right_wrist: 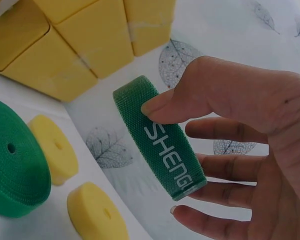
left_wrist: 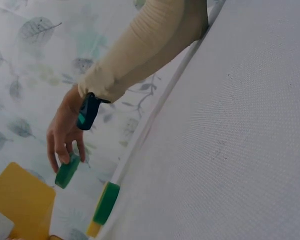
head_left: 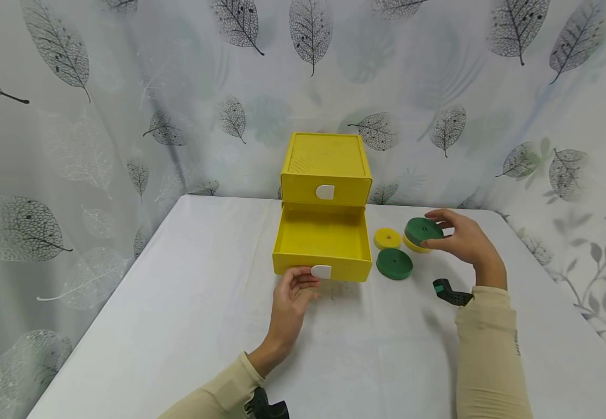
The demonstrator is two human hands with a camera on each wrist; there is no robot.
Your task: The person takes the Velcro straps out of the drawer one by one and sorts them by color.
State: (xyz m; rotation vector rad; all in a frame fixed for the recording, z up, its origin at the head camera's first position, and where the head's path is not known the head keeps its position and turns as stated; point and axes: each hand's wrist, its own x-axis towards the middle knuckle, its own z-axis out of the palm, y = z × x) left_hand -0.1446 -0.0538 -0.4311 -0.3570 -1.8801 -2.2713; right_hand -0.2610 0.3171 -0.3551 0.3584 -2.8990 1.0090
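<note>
Right hand (head_left: 462, 238) pinching a green roll (head_left: 421, 230), right of the yellow drawer unit (head_left: 329, 154).
Left hand (head_left: 287, 308) has curled fingers on the unit's pulled-out drawer (head_left: 291, 262), can't tell if gripping. Three more rolls (head_left: 394, 265) sit right of the unit; table (head_left: 177, 302) stretches left, far edge close behind.

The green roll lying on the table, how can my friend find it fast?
On the table, find the yellow drawers. In the head view, the green roll lies flat just right of the open lower drawer, nearer the camera than two yellow rolls. It's the only green one on the table; the other green roll is held up in the right grip.
</note>
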